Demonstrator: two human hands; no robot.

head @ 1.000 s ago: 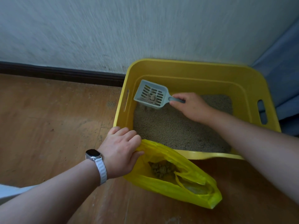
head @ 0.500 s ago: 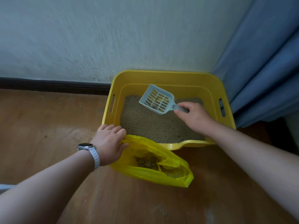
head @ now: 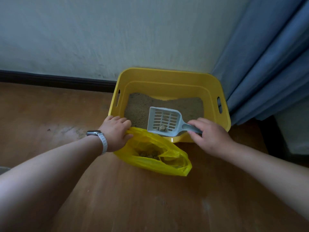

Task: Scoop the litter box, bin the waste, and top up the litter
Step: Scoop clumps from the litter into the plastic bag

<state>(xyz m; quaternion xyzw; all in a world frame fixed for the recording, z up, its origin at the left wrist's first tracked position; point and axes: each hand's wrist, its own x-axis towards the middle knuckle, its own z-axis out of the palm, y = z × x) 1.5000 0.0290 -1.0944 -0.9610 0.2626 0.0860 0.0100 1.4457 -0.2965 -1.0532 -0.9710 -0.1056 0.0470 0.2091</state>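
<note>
One clump [head: 162, 128] in the scoop [head: 164, 120] has moved nearer the bag [head: 150, 162]

A yellow plastic litter box [head: 167, 72] with slot handles in its side walls holds a shallow bed of grey-brown litter [head: 138, 106]. The right hand [head: 210, 136] holds a pale grey slotted scoop [head: 164, 121] by its handle above the box's near edge, a small waste clump [head: 162, 128] resting in it. Just in front lies a yellow plastic bag [head: 150, 162], its mouth gripped by the left hand [head: 115, 131], with clumps inside.
</note>
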